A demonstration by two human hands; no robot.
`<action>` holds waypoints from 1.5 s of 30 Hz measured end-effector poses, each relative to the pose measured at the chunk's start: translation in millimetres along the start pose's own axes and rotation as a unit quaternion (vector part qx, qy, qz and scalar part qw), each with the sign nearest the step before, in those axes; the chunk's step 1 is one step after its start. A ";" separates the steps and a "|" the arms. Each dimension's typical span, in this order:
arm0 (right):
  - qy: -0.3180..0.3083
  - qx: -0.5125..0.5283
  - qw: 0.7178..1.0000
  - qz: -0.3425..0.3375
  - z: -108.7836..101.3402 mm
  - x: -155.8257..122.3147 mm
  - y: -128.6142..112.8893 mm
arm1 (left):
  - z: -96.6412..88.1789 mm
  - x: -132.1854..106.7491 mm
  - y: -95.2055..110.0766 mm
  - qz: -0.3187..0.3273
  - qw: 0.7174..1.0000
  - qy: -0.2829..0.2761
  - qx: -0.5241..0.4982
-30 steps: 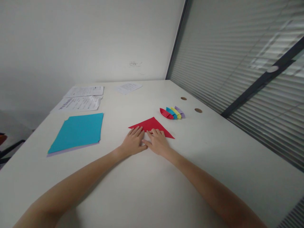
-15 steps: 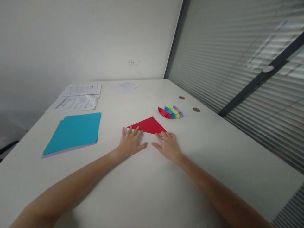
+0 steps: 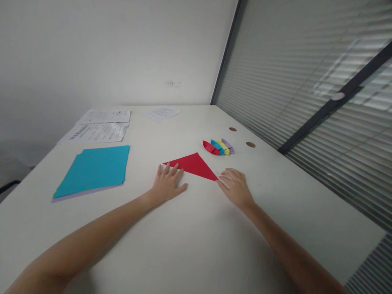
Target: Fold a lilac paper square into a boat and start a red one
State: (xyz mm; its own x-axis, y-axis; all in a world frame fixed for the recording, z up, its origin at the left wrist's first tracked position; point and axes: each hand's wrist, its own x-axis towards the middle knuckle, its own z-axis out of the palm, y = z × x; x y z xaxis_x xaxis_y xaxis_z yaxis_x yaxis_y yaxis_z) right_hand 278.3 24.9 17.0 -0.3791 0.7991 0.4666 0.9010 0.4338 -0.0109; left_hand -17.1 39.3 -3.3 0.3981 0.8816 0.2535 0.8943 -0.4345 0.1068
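A sheet of red paper (image 3: 194,164), folded into a triangle, lies flat on the white table with its long edge toward me. My left hand (image 3: 165,183) is spread flat, its fingertips pressing on the paper's left end and its thumb out on the table. At the right corner, my right hand (image 3: 237,188) has thumb and index fingertips together at the paper's tip, with the other fingers loosely curled above. Just behind the triangle sit small folded paper boats: a red one (image 3: 211,148), a blue one (image 3: 218,147), a yellow one (image 3: 223,146) and a purple one (image 3: 228,145).
A stack of coloured paper (image 3: 94,169), blue on top, lies at the left. Printed sheets (image 3: 94,132) are behind it, and another printed sheet (image 3: 163,113) is near the wall. Two round holes (image 3: 250,144) pierce the table near the window blinds (image 3: 306,81).
My right hand has slid rightward along the near edge to the triangle's right corner, uncovering that end of the red paper. My left hand has stayed in place.
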 end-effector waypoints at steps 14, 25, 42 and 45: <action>-0.130 0.103 0.986 -0.038 46.0 60.3 -98.3 | -1.5 1.8 0.5 0.008 1.000 0.009 0.003; -0.120 0.079 0.989 -0.029 19.0 -0.4 -42.2 | -6.9 -0.5 3.3 -0.017 1.000 -0.015 0.014; -0.115 0.088 0.989 -0.016 4.7 -27.0 -26.8 | -3.9 0.4 -2.1 0.126 0.990 0.037 -0.044; -0.137 0.095 0.985 -0.047 0.2 -14.6 -47.7 | -4.4 2.0 -3.8 0.178 0.980 0.007 -0.091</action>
State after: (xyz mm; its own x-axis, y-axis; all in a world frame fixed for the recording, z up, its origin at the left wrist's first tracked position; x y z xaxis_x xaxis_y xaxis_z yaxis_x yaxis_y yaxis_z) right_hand 240.8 -7.4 10.5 -0.5251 0.8226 0.2182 0.8131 0.5606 -0.1567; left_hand -20.6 41.8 1.0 0.6745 0.6659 0.3188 0.6472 -0.7411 0.1786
